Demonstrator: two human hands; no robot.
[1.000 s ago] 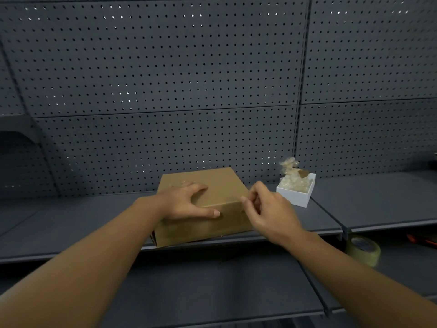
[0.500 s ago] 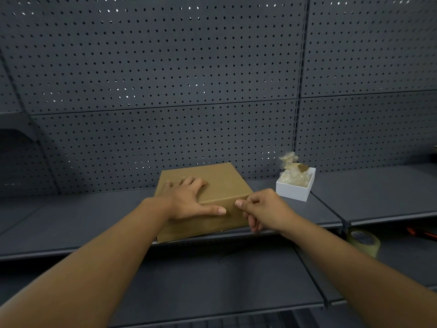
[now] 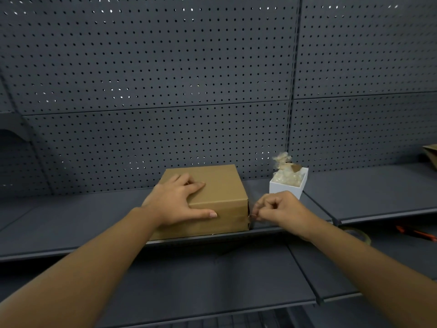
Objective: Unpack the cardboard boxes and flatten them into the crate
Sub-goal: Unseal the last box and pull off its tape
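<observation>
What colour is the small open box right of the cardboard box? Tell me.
White, holding crumpled clear wrapping; shows best in the head view.

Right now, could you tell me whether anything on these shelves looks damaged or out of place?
Only slightly: the cardboard box overhangs the shelf edge, and its tape is lifted at the right corner, where the right hand pinches it.

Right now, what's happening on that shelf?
A person is working on a closed cardboard box that sits at the front edge of a grey shelf. The left hand lies flat on the box's top, thumb along the front edge, steadying it. The right hand pinches what looks like the end of the tape at the box's right front corner. The box is not yet open. A small white box of crumpled wrapping stands just to the right.
</observation>
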